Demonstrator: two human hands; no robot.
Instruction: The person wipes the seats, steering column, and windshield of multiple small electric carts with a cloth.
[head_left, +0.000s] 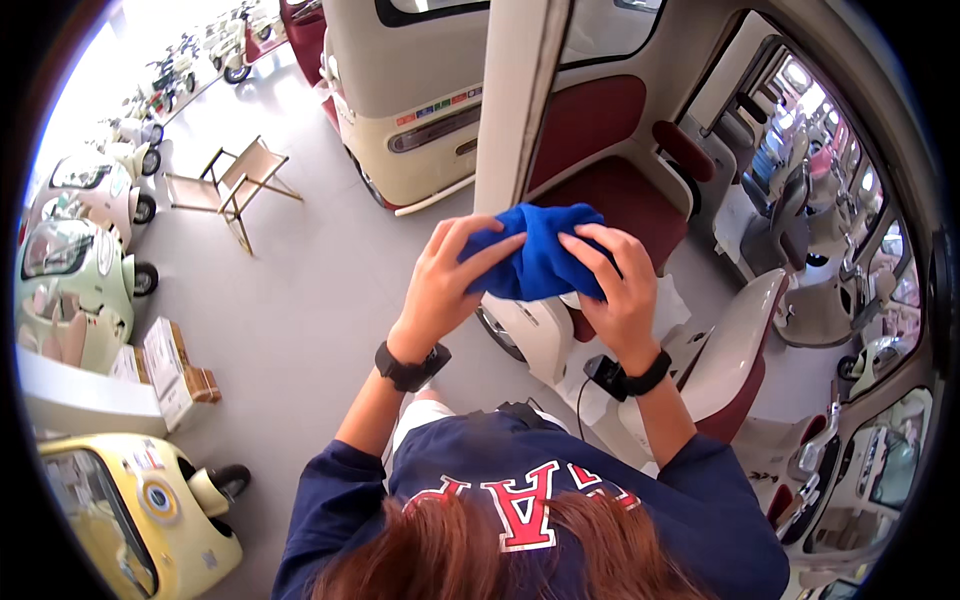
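Observation:
A bunched blue cloth (536, 255) is held up between my two hands in front of my chest. My left hand (450, 274) grips its left side with the fingers spread over the folds. On the other side my right hand (619, 281) presses its fingers into the cloth. Behind the cloth lie the dark red seat cushion (622, 199) and dark red backrest (589, 124) inside a small cream vehicle. The pale door pillar (510, 112) rises just beyond my hands.
A cream vehicle (412, 105) stands ahead. A folding chair (229, 184) is on the grey floor at left. Cardboard boxes (176, 367) and a yellow vehicle (161, 510) sit lower left. To my right is the cream front seat (739, 345) beside the handlebar (817, 450).

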